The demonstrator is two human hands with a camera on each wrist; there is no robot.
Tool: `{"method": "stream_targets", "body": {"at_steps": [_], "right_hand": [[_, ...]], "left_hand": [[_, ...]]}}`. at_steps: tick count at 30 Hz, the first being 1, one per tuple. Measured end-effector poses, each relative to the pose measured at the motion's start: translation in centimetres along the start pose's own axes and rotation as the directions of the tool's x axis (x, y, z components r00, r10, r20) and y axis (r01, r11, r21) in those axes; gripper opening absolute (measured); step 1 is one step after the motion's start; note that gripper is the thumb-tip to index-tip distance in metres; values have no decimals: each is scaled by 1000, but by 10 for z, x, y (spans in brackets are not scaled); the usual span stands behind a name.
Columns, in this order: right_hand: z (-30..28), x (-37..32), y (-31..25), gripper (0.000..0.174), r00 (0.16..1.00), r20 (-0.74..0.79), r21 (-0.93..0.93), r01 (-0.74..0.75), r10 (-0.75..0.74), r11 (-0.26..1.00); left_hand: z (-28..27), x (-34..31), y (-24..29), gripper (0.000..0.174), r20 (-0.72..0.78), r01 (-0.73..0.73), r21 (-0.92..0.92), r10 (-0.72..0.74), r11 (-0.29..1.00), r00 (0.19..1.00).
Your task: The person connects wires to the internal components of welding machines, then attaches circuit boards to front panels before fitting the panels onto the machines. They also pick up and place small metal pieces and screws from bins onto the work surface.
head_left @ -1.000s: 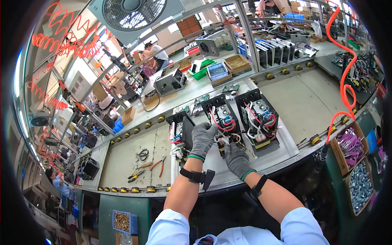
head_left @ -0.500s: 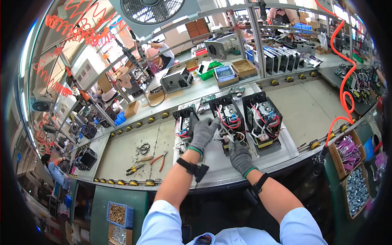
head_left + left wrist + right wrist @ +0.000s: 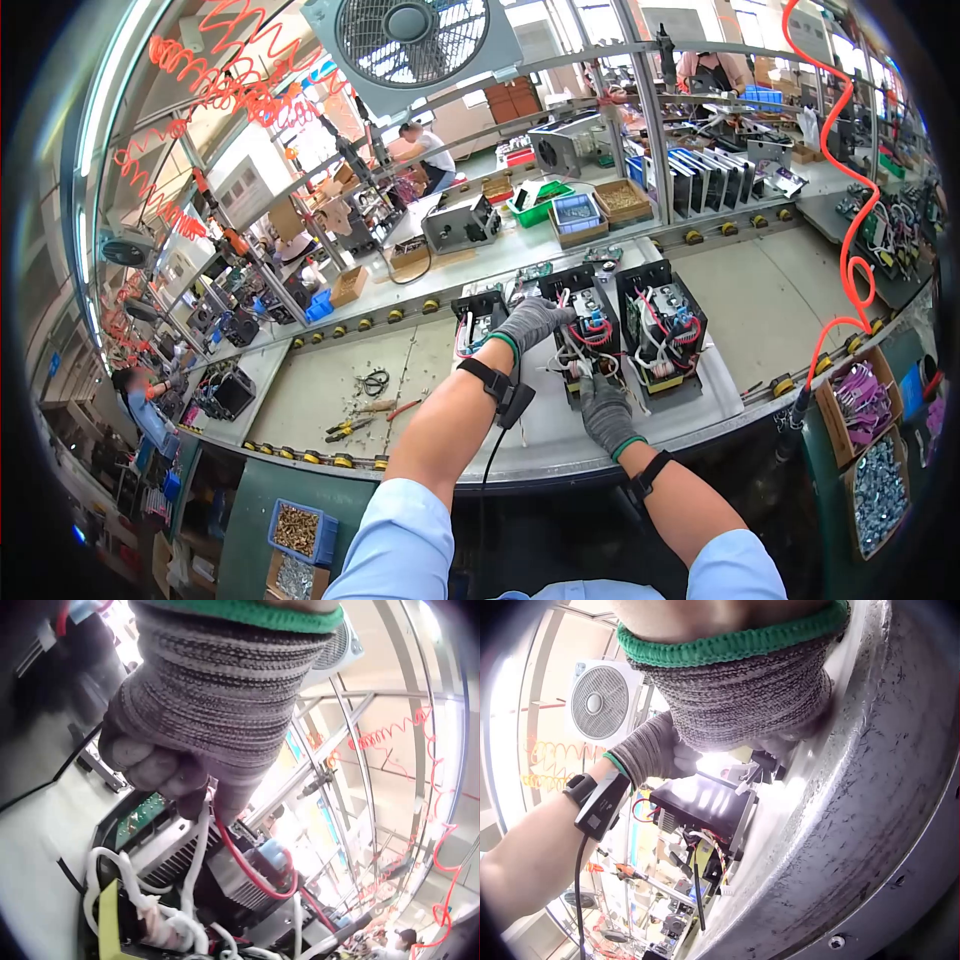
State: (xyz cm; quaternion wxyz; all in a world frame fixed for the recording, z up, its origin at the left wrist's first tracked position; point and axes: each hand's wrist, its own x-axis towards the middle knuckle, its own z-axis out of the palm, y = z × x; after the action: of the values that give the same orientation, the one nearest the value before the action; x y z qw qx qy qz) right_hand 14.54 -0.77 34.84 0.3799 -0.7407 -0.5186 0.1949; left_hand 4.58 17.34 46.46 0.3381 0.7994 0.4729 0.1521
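Observation:
Three black-cased electronic units lie side by side on a pale board. The middle unit (image 3: 597, 335) has both gloved hands on it. My left hand (image 3: 535, 322) reaches over its upper left side. In the left wrist view, that hand's thumb and finger pinch the ends of a white wire (image 3: 196, 862) and a red wire (image 3: 246, 868) above silver heat sinks. My right hand (image 3: 607, 412) is at the unit's near end, beside white wires; its fingertips are largely hidden. The right unit (image 3: 663, 325) and left unit (image 3: 476, 318) flank it, the left one partly covered by my left hand.
Pliers (image 3: 350, 428) and a black cable coil (image 3: 373, 381) lie left on the line. An orange hose (image 3: 850, 250) hangs at right, above a carton of purple parts (image 3: 863, 398). A blue bin (image 3: 329, 545) of brass pieces stands lower left. Rollers edge the line.
My left hand has moved up and right over the middle unit, onto the wire ends. The right hand stays at the near end. The head view has shifted.

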Motion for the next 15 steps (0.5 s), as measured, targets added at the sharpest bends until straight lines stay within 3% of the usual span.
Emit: {"method": "stream_targets", "body": {"at_steps": [4,6,11,13,14,15], "right_hand": [[11,0,8,44,999,-27,-32,26,-26,999],[8,3,9,45,1000,-14,-48,4,-5,999],[4,1,5,49,1000,24,-15,-9,9,1000],[3,1,5,48,999,35,-3,-8,8,1000],[2,1,4,49,1000,13,-2,19,-19,1000],[3,0,4,50,999,-10,-1,46,-46,999]], "left_hand": [[6,-1,20,48,-46,16,141,-10,990,999],[5,1,29,44,-43,-51,328,69,943,997],[5,-22,29,43,-5,-133,361,145,923,989],[10,-37,12,42,-9,-144,-43,144,989,990],[12,-48,6,42,-23,-149,-52,148,987,989],[13,-66,5,40,-47,-228,193,241,954,969]]}}
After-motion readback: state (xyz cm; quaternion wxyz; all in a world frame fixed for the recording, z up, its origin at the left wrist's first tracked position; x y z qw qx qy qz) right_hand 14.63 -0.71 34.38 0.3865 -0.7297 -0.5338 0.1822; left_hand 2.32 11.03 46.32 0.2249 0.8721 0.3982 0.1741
